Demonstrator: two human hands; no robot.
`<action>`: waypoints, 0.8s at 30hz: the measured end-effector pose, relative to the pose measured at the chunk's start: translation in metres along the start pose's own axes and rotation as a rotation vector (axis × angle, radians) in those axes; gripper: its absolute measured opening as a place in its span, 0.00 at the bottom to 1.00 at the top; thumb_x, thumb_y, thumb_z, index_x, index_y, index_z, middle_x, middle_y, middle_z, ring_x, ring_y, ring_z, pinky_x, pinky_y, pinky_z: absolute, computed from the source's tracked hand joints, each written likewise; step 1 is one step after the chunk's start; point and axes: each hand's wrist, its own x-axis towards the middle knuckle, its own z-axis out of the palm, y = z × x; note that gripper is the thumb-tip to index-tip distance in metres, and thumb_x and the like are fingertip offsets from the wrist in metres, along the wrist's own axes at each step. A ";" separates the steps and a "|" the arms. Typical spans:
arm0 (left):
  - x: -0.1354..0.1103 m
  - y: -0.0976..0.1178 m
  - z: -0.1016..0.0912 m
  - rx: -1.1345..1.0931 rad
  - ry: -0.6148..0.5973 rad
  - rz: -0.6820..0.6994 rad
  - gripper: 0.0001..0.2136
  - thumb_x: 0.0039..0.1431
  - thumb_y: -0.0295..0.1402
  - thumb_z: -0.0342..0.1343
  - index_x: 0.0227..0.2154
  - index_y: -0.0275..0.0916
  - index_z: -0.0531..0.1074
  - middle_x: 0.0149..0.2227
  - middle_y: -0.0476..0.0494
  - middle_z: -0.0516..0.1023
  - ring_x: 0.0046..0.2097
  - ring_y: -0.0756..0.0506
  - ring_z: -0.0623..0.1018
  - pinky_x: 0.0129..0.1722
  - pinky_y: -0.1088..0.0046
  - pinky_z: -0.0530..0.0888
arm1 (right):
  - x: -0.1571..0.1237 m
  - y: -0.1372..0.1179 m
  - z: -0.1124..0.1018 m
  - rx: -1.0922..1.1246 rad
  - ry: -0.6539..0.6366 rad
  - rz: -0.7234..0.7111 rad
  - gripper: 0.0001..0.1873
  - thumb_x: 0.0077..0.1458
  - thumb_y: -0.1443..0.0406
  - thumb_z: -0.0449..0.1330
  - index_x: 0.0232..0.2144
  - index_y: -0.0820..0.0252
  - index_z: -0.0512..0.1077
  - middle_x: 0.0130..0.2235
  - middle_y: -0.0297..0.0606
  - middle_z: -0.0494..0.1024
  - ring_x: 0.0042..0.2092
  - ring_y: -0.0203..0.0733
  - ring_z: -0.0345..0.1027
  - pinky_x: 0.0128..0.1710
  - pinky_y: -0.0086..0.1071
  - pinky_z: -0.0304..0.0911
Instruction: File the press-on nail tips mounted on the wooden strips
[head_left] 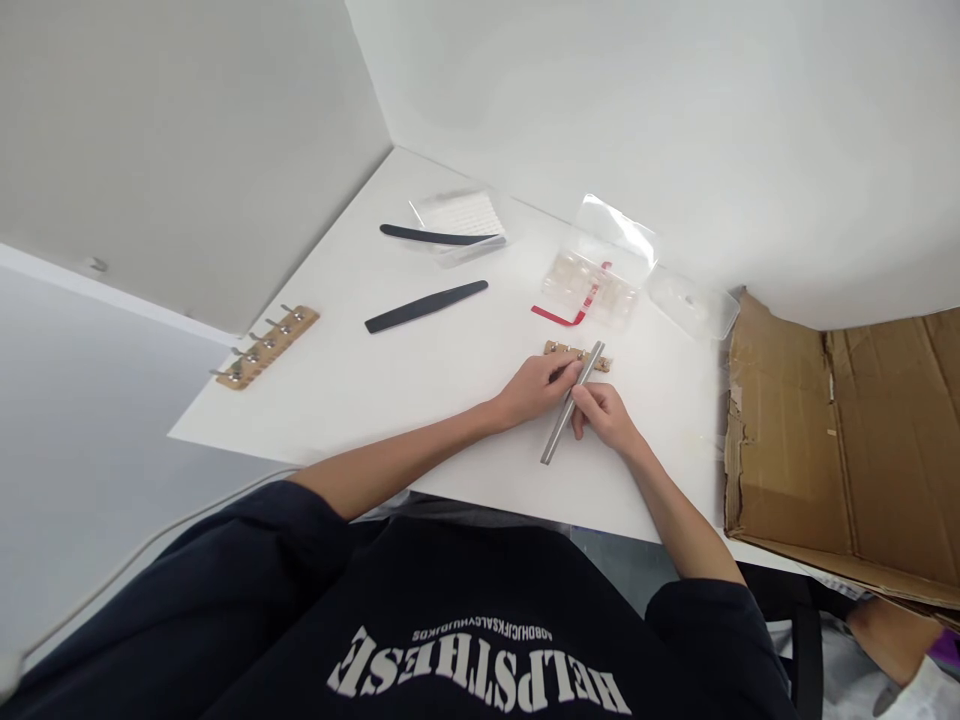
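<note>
My right hand (607,418) is closed around the middle of a grey nail file (559,430), which slants away from me. On its left, my left hand (534,390) is pinched at the near edge of a small wooden strip with metal clips (556,347). Whatever lies between the left fingertips is too small to make out, and they are close to the file's edge. A second wooden strip with upright metal clips (268,347) rests at the table's left edge. Two black nail files lie beyond my hands, a straight one (427,306) and a curved one (427,236).
Behind my hands lies a clear plastic case (559,272) with a red strip (555,316) across it. A clear packet with white rows (465,215) is farther back. An open cardboard box (787,440) stands at the right. Beyond it, part of another person (892,640) shows.
</note>
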 end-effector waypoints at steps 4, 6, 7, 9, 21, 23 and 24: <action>0.000 0.002 0.000 -0.009 -0.016 0.004 0.17 0.71 0.39 0.46 0.25 0.40 0.58 0.23 0.52 0.62 0.27 0.49 0.62 0.30 0.69 0.60 | 0.000 -0.003 -0.001 0.029 -0.012 -0.012 0.35 0.65 0.40 0.54 0.16 0.56 0.69 0.15 0.38 0.75 0.23 0.39 0.68 0.30 0.33 0.66; -0.001 0.003 0.000 -0.007 -0.047 0.016 0.17 0.71 0.38 0.46 0.24 0.40 0.57 0.22 0.52 0.61 0.26 0.49 0.61 0.29 0.69 0.59 | 0.000 -0.004 -0.002 0.059 0.023 -0.025 0.36 0.66 0.40 0.52 0.15 0.56 0.68 0.14 0.38 0.73 0.22 0.39 0.67 0.29 0.33 0.66; -0.001 0.003 0.001 -0.009 -0.050 0.012 0.17 0.71 0.38 0.46 0.24 0.40 0.57 0.22 0.52 0.60 0.26 0.49 0.61 0.29 0.69 0.59 | 0.000 -0.004 -0.002 0.054 0.018 -0.025 0.37 0.66 0.40 0.52 0.14 0.55 0.68 0.14 0.38 0.72 0.22 0.40 0.67 0.29 0.33 0.66; -0.001 0.004 0.001 -0.017 -0.020 -0.009 0.17 0.71 0.38 0.46 0.24 0.40 0.56 0.23 0.52 0.60 0.26 0.49 0.60 0.29 0.69 0.59 | -0.001 -0.003 -0.003 0.002 -0.035 -0.017 0.37 0.66 0.40 0.54 0.14 0.56 0.68 0.14 0.38 0.73 0.23 0.40 0.69 0.30 0.33 0.66; 0.000 0.004 -0.001 -0.030 0.020 -0.003 0.18 0.72 0.38 0.46 0.24 0.40 0.56 0.23 0.53 0.59 0.26 0.50 0.60 0.28 0.71 0.58 | 0.000 0.000 -0.004 -0.066 -0.106 0.007 0.38 0.65 0.39 0.53 0.13 0.57 0.69 0.15 0.39 0.74 0.26 0.40 0.72 0.32 0.31 0.68; 0.000 0.003 0.000 -0.004 0.014 0.014 0.17 0.72 0.37 0.45 0.25 0.40 0.56 0.22 0.53 0.60 0.26 0.50 0.60 0.28 0.71 0.59 | 0.000 -0.001 -0.003 -0.033 -0.069 0.023 0.38 0.64 0.38 0.53 0.14 0.56 0.68 0.15 0.39 0.74 0.25 0.40 0.71 0.30 0.31 0.67; 0.000 0.002 0.001 0.012 -0.008 0.028 0.17 0.71 0.37 0.46 0.25 0.40 0.56 0.22 0.53 0.60 0.26 0.50 0.60 0.28 0.71 0.59 | 0.000 -0.001 -0.003 0.000 -0.041 0.025 0.38 0.64 0.38 0.52 0.14 0.56 0.68 0.14 0.39 0.73 0.24 0.40 0.71 0.30 0.31 0.66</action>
